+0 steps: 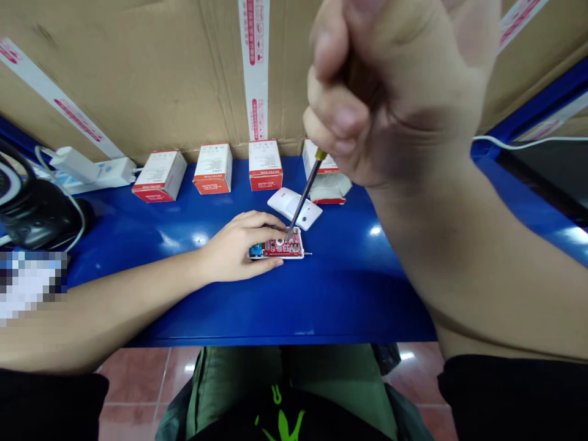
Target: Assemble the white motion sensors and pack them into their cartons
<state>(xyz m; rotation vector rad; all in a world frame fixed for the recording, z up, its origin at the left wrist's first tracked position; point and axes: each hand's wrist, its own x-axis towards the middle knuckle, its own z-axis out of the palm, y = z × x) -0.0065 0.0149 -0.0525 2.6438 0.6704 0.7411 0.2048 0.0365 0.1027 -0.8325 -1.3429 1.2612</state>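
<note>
One blue table [331, 312] carries the red circuit board [285, 248], which lies in its white casing [294, 258]. Two hands work at the board: the left hand [234, 248] clasps the casing across its left end, and the right hand [408, 79] curls tightly round one screwdriver [306, 190] slanting down to it. Four boxes [265, 165] stand beyond the board; one white cover [285, 201] lies just behind it, one small metal piece [309, 253] at its right edge. I'd judge the board light, stiff and fragile, best held by the casing's edges.
</note>
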